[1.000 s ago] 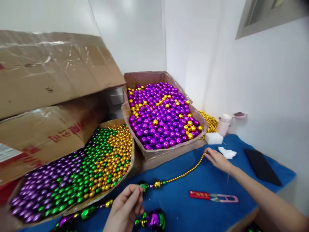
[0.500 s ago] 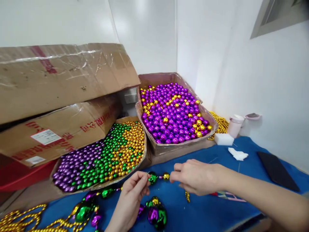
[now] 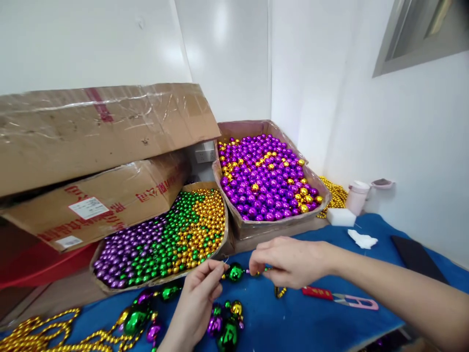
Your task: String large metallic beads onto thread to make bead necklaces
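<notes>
My left hand (image 3: 200, 298) is closed in a pinch on the end of a bead string, and a thin wire-like end shows above the fingertips. A shiny green bead (image 3: 235, 272) on the string sits just right of those fingers. My right hand (image 3: 293, 261) has its fingers curled round the string's other side, by a small purple bead (image 3: 247, 272); part of the string is hidden behind them. Below lies a cluster of large green, purple and gold beads (image 3: 227, 335). A similar beaded garland (image 3: 136, 320) rests left of my left hand.
A box of small purple, green and gold beads (image 3: 161, 244) and a box of larger purple beads (image 3: 269, 186) stand behind. Pink-handled thread snips (image 3: 355, 301), a white block (image 3: 340, 217), crumpled tissue (image 3: 362, 239) and a dark flat object (image 3: 417, 259) lie right. Gold bead chains (image 3: 44, 330) lie front left.
The view has shifted, so the boxes sit lower and further right. My right hand has moved left, closer to the green bead, covering the gold bead. The snips now show fully.
</notes>
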`<state>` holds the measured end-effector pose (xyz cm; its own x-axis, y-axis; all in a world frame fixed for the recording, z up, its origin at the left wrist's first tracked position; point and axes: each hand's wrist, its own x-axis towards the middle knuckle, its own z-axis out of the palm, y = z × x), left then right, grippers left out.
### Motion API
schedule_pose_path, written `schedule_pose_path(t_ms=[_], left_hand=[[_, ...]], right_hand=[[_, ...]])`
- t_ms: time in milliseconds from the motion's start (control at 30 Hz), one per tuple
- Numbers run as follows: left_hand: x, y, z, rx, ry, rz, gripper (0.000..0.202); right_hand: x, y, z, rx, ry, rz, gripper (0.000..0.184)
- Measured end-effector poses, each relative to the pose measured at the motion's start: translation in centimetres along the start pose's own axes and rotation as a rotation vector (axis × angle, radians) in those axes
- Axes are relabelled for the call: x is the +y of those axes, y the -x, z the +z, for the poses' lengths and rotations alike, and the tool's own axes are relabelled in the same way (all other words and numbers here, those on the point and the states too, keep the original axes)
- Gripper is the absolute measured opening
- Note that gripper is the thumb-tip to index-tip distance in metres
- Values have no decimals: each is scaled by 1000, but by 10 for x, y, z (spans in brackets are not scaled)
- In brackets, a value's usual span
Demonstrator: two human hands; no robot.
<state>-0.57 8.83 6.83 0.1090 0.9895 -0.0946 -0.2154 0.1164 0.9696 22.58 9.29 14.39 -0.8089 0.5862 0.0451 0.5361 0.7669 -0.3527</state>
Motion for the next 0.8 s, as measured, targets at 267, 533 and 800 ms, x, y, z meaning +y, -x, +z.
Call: schedule_pose_path(t_ms=[267, 533, 800], left_hand=[[-16, -2, -11, 69, 72, -79, 26], [-11, 4, 5, -11, -165, 89, 23], [-20, -5, 27, -213, -121, 7, 25]], right_hand=[[-4, -8, 5, 73, -102, -31, 31], [-10, -15, 8, 99, -164, -50, 31], [1, -40, 6, 118, -177, -87, 31]])
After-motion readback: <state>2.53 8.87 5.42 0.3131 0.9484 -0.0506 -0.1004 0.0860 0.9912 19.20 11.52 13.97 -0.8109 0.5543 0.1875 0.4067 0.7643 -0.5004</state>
